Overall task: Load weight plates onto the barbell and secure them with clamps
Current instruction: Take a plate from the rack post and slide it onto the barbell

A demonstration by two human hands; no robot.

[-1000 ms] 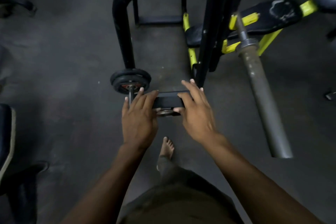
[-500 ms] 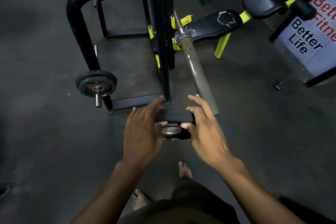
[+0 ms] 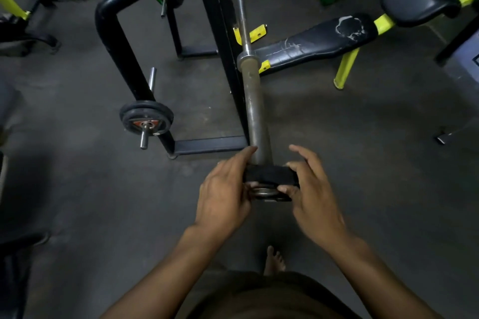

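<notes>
Plate (image 3: 269, 175), gripped at its edges by left hand (image 3: 224, 195) and right hand (image 3: 315, 195), has moved from beside the rack to the barbell (image 3: 255, 116) sleeve's end, so sliding on looks next.

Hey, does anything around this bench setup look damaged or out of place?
Yes: the bench pad has cracked, peeling upholstery, with pale worn patches near its far end and scratches nearer the barbell sleeve. Nothing else looks askew; the left hand and right hand hold a small weight plate at the sleeve's end.
</notes>
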